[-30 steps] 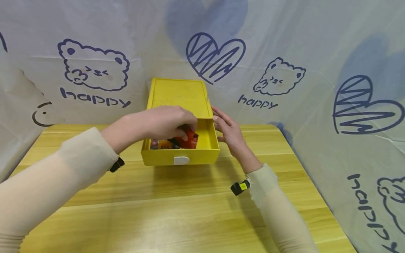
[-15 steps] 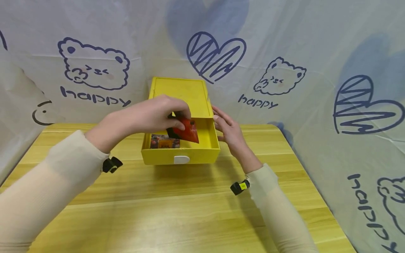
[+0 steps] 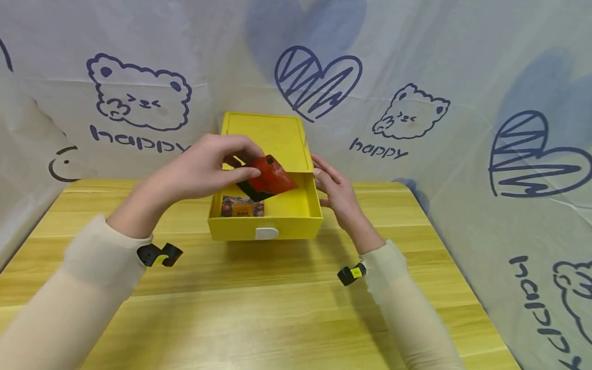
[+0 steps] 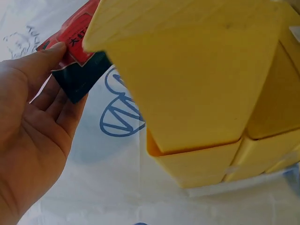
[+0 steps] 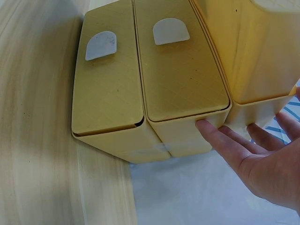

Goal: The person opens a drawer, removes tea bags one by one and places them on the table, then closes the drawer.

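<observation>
My left hand [image 3: 213, 164] pinches a small red and dark green packet [image 3: 273, 176] between thumb and fingers. It is raised above the pulled-out top drawer [image 3: 265, 229] of a yellow drawer cabinet [image 3: 273, 139]. In the left wrist view, Chinese characters show on the red face of the packet [image 4: 82, 40], and the drawer's wall covers part of it. A flat, dark-patterned packet with an orange label [image 3: 241, 206] lies in the drawer's front left. With fingers extended, my right hand [image 3: 339, 198] rests against the right side of the cabinet.
Below the open drawer, two closed drawers with white tabs [image 5: 171, 31] show in the right wrist view. The cabinet stands at the back of a wooden table [image 3: 259, 318]. Just behind it hangs a white printed cloth [image 3: 222, 46].
My left hand has lifted the red packet up out of the drawer and drawn back to the left, uncovering the patterned packet. My right hand has stayed in place.
</observation>
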`<act>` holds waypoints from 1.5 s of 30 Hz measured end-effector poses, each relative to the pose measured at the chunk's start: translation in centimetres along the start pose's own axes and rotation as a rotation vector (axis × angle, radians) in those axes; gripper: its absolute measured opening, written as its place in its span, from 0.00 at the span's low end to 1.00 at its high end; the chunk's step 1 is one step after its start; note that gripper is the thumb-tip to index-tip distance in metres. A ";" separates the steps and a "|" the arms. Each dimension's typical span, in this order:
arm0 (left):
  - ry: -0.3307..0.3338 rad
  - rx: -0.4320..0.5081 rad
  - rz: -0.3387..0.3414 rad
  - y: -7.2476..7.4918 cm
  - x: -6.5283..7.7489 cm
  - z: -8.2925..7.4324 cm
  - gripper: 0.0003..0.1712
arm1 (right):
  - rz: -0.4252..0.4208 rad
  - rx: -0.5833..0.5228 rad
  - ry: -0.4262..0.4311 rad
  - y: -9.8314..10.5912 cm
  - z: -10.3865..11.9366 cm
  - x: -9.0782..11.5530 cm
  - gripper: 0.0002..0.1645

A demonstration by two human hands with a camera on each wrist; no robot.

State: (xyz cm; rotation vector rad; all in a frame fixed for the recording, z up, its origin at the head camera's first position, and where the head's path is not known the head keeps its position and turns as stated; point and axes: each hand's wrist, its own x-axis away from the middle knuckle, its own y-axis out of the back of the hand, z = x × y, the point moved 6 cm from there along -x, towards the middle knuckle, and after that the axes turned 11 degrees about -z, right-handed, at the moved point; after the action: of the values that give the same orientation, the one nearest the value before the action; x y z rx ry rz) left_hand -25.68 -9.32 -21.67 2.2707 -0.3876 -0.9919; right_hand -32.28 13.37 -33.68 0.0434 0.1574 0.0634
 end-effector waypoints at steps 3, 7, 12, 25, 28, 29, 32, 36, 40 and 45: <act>0.066 0.062 -0.055 0.3 0.7 -0.2 0.11 | 0.001 0.002 0.008 0.0 0.1 0.0 0.29; 0.155 0.175 -0.164 1.0 1.6 -1.2 0.11 | 0.005 0.004 0.012 0.0 0.1 -0.1 0.29; 0.264 0.310 -0.294 1.1 2.8 -0.8 0.13 | 0.000 0.007 0.009 0.0 0.1 0.0 0.28; 0.409 0.799 -0.641 0.9 6.1 3.1 0.15 | 0.006 0.002 0.001 -0.1 0.3 0.3 0.27; 0.426 0.849 -0.697 1.4 6.9 3.5 0.14 | 0.009 0.010 0.000 -0.2 1.0 0.8 0.28; 0.434 0.861 -0.714 1.6 7.1 3.7 0.14 | 0.010 0.014 0.003 -0.3 1.2 1.0 0.28; 0.454 0.882 -0.762 2.2 8.0 4.4 0.14 | 0.009 0.035 0.014 -0.5 2.0 1.5 0.28; 0.471 0.913 -0.819 2.9 9.2 5.7 0.16 | 0.004 0.052 0.012 -0.6 2.3 1.8 0.29; 0.490 0.948 -0.858 3.5 10.5 7.0 0.18 | 0.006 0.050 0.012 -0.7 2.2 1.7 0.28; 0.520 0.975 -0.884 4.1 11.8 8.6 0.18 | 0.007 0.046 0.016 -0.6 2.2 1.6 0.28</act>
State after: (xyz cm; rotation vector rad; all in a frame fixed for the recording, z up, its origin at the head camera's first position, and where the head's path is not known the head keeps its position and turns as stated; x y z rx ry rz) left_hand -24.10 -21.84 -30.06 3.5993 0.5497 -0.5375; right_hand -30.28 12.76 -31.80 0.0889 0.1742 0.0666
